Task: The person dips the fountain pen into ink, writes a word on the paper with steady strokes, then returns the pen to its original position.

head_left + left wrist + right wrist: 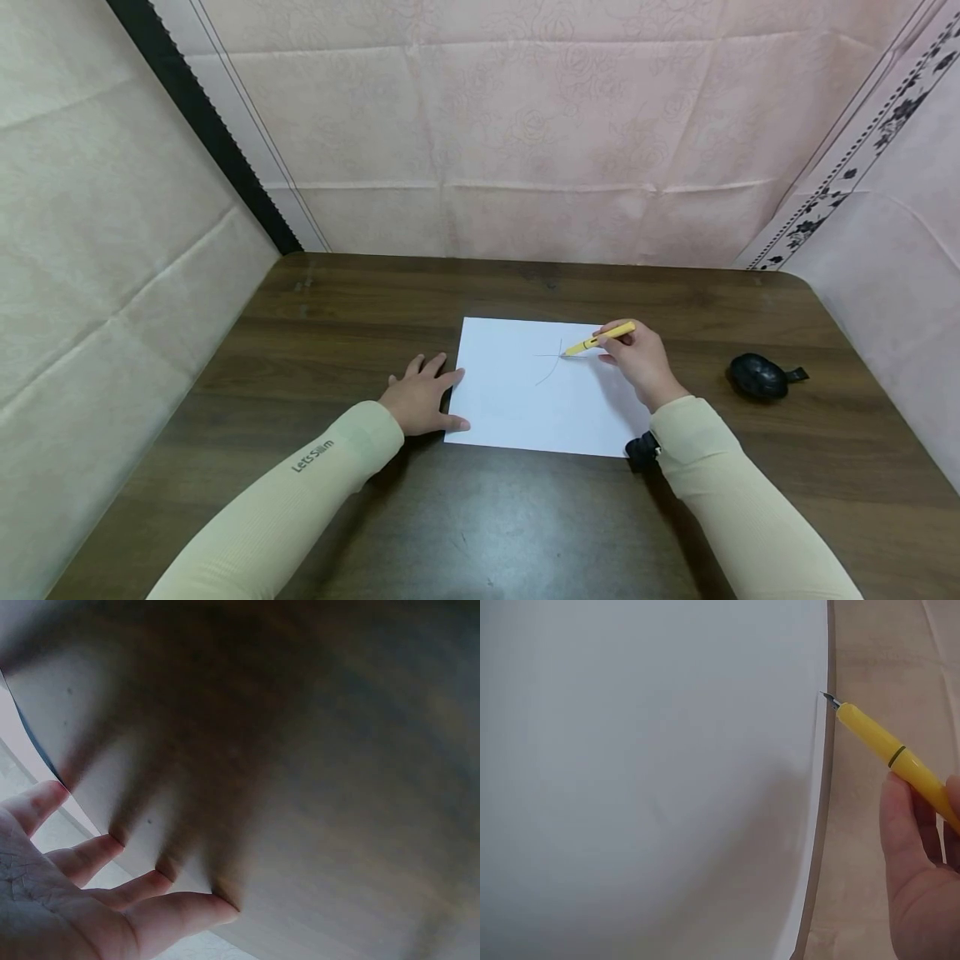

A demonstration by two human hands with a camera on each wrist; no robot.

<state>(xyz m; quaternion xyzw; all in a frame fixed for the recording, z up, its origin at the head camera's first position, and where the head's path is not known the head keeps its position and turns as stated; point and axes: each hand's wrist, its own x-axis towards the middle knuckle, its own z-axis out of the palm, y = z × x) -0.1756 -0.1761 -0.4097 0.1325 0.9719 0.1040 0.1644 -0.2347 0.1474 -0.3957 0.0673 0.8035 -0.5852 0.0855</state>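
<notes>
The paper (510,408) looks matt, the pen (870,733) glossy plastic, its nib (830,699) metal, the tabletop (360,304) shiny wood.

The right wrist view's edge cuts off the rear of the yellow pen (879,739).

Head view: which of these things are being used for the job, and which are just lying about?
In use:
- yellow pen, held in the right hand
- white paper, with the left hand at its left edge
- table, under the paper

Just lying about:
- black rounded object, right of the paper, untouched
</notes>
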